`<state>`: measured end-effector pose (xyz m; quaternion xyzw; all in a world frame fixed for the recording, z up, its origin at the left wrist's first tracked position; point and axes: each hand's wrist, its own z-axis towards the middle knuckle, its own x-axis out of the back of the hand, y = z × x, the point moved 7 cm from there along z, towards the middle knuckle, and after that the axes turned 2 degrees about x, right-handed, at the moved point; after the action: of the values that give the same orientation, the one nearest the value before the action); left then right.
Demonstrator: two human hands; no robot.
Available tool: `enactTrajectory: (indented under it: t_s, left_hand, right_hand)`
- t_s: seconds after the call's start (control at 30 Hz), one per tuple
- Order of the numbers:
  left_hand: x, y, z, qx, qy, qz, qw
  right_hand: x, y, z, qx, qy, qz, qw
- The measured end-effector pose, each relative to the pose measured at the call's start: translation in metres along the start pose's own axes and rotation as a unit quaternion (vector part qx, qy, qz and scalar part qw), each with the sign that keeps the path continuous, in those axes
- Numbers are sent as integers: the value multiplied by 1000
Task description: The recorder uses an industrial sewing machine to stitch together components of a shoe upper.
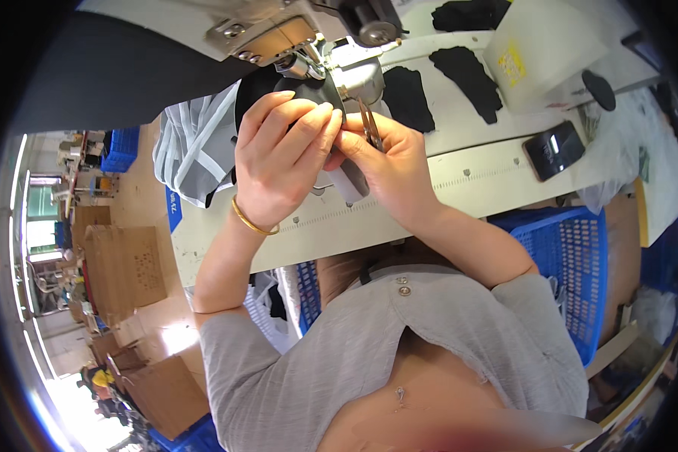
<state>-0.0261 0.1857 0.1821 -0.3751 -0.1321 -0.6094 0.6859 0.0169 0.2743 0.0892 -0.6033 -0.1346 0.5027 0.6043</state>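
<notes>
At the head of a sewing machine, both my hands meet over a small piece of black fabric lying under the presser foot. My left hand, with a gold bangle at the wrist, is closed with its fingertips pressed on the fabric's near edge. My right hand is closed too, thumb and forefinger at the same edge. A pair of metal thread snips is tucked in that right hand, points toward the machine. The fingers hide part of the fabric.
Grey-and-white striped pieces hang left of the machine. On the white table lie black cut pieces and a phone. A white box stands far right. A blue basket is below the table, cardboard boxes at left.
</notes>
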Motion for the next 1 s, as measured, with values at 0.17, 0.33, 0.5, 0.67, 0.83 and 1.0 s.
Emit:
enactTrajectory:
  t_s: [0.17,0.33,0.5,0.67,0.83,1.0]
  left_hand:
    - [4,-6,-1,5,-27,-24,999]
    - [2,-12,1,10,-21,-25,999]
    - [-1,-20,6,7,-9,-46,999]
    - [0,-20,6,33,-30,-39,998]
    - [-2,-16,-3,53,-26,-32,998]
    - [-5,-20,-5,62,-21,-33,997]
  right_hand:
    - [-7,1,-2,-12,-4,-5,1000]
    - [-10,-8,3,-21,-2,-18,1000]
    - [-10,-11,11,-18,-4,-7,1000]
    - [-15,-8,17,-6,-10,29,1000]
    - [-11,-9,10,-93,-2,51,994]
    - [-15,-14,10,-61,-11,49,997]
